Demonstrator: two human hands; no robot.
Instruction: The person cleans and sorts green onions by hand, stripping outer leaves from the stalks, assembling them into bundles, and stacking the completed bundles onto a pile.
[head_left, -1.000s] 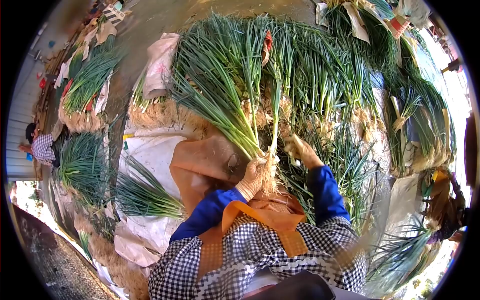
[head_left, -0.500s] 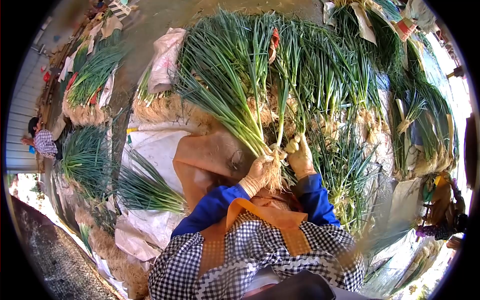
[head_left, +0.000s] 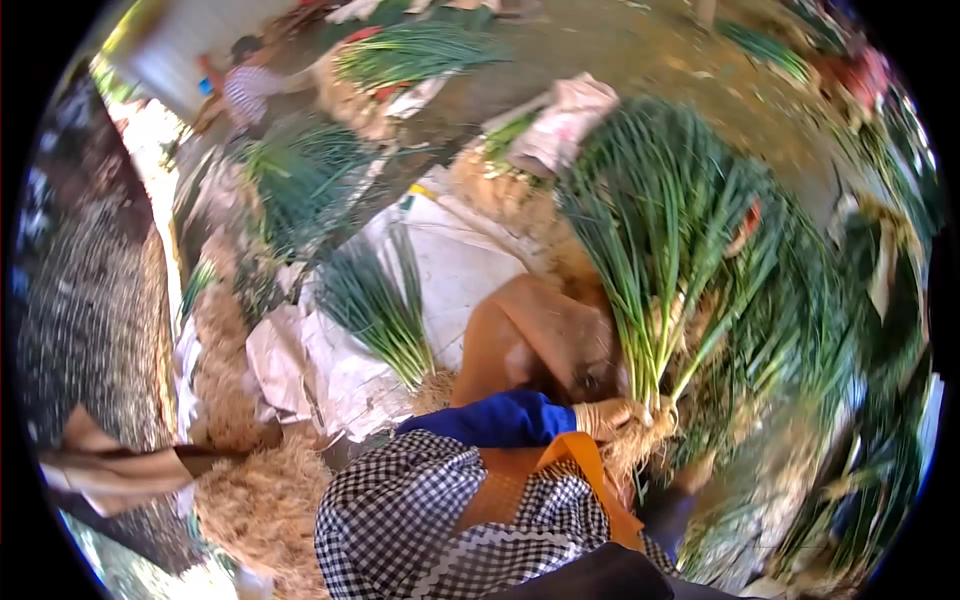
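My left hand (head_left: 603, 419) is closed around the base of a bunch of green onions (head_left: 645, 345), just above their pale stringy roots (head_left: 632, 446). The long leaves fan upward from my grip. To the right and lower, smeared by motion, my right hand (head_left: 696, 470) is apart from the bunch; its fingers cannot be made out. A smaller bunch of green onions (head_left: 392, 325) lies on a white sheet (head_left: 465, 245) to the left, roots toward me. Brown cloth (head_left: 540, 330) covers my lap beside the held bunch.
Heaped green onions (head_left: 810, 300) spread along the right. A rooty pile (head_left: 265, 500) lies at lower left. Further bundles (head_left: 305, 185) lie at upper left, near a person in a checked shirt (head_left: 247, 95). A pale sack (head_left: 567, 125) covers onions behind the sheet.
The view has swung left, so the scene sits further right. My right hand has moved away from the roots and down. My left hand still grips the bunch.
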